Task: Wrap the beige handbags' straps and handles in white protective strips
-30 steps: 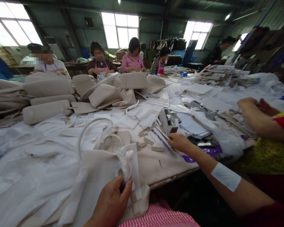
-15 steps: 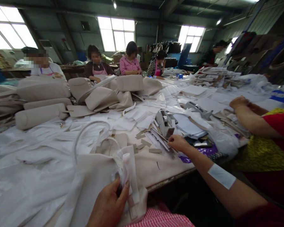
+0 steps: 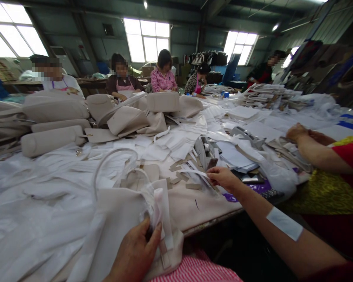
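My left hand (image 3: 138, 246) is closed with thumb and fingers round a white-wrapped part (image 3: 158, 205) of a pale beige bag (image 3: 117, 205) in front of me. The bag's looped handle (image 3: 101, 160) stands up behind, in clear wrapping. At the table's right side, my right hand (image 3: 225, 178) pinches the end of a narrow white paper strip (image 3: 192, 171). The strip points left, above a pile of strips and small beige pieces (image 3: 193, 186). Just behind these fingers stands a grey tape dispenser (image 3: 205, 152).
Stacked beige bags (image 3: 53, 139) fill the far left, and white sheets (image 3: 53, 176) spread over the table. To the right, a co-worker's hand (image 3: 297, 132) works over flat pieces. A second tape dispenser (image 3: 245, 136) stands farther back. The table edge (image 3: 211, 221) runs near me.
My right hand has drawn a white strip up from the pile, and it now shows level above it. My left hand keeps its hold on the wrapped part. The view shifted slightly.
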### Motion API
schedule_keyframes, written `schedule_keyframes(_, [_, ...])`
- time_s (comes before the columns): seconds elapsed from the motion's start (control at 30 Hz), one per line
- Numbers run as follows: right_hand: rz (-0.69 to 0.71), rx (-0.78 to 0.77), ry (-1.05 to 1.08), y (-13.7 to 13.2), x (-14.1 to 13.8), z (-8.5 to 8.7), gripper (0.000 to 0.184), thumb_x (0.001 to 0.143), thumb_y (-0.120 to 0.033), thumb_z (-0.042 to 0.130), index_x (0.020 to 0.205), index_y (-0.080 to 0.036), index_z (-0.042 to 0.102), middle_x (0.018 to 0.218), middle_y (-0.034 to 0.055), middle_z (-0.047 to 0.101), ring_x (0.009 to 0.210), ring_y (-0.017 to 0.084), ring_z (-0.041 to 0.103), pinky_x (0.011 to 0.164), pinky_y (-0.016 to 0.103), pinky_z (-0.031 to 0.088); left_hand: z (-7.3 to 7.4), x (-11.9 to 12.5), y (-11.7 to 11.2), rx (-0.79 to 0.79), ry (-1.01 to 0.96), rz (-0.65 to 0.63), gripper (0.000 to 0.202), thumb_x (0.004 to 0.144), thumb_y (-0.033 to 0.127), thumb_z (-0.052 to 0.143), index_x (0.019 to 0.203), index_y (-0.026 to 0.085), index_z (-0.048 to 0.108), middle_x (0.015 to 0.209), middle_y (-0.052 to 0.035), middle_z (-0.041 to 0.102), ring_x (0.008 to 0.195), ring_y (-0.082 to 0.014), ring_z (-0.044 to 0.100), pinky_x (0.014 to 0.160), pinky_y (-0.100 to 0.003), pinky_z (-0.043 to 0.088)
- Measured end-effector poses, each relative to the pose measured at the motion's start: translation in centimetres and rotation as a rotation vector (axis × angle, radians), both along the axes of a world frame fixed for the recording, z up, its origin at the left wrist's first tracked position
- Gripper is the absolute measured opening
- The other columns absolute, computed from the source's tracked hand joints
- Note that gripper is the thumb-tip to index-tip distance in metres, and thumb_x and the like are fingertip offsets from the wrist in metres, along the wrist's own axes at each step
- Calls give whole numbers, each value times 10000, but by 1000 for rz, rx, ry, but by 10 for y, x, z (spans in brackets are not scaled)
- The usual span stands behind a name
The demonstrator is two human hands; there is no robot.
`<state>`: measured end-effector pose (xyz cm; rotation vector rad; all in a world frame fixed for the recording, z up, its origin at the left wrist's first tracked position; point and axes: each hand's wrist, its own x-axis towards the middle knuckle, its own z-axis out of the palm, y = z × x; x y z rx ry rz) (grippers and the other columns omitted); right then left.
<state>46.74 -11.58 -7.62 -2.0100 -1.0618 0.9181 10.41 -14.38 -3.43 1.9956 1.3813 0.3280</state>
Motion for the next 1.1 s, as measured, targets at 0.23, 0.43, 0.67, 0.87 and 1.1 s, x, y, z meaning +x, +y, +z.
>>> schedule_keyframes(0.23, [206, -47, -231, -1, -31, -8, 238, 804, -203, 568, 973, -155, 728, 747, 30, 728, 550, 141, 649, 561, 238, 512, 2, -1, -1, -8, 4, -3, 352, 936, 429, 436, 783, 194, 648, 677, -38, 669, 636, -183, 608, 623, -254, 406])
schedule_keyframes(0.43, [526, -25, -532, -6, -41, 2, 172, 795, -250, 624, 837, -188, 779, 935, 82, 754, 938, 238, 666, 874, 308, 464, 3, -1, -1, 2, 30, 2, 343, 932, 416, 443, 783, 189, 652, 671, -35, 660, 633, -179, 599, 619, -256, 394])
schedule_keyframes(0.67, [633, 6, -709, 36, -66, 4, 270, 874, -247, 553, 1050, -191, 750, 1067, 97, 743, 1023, 229, 652, 923, 297, 447, 0, -1, -1, -15, 66, -15, 336, 951, 423, 419, 789, 194, 603, 698, -28, 650, 646, -180, 583, 611, -271, 359])
schedule_keyframes(0.87, [736, 16, -761, 78, -80, -5, 390, 835, -115, 523, 1191, -152, 679, 1173, 139, 694, 1100, 243, 625, 931, 315, 451, -4, -3, -2, -9, 58, -7, 339, 953, 428, 414, 780, 197, 591, 695, -30, 641, 655, -184, 582, 624, -275, 360])
schedule_keyframes(1.1, [883, -62, -744, 110, -72, -17, 575, 701, -69, 652, 1268, -162, 629, 1170, 130, 691, 1055, 246, 645, 888, 291, 477, -4, -3, -1, -14, 44, 2, 335, 949, 425, 425, 769, 196, 591, 697, -34, 642, 658, -184, 585, 626, -276, 362])
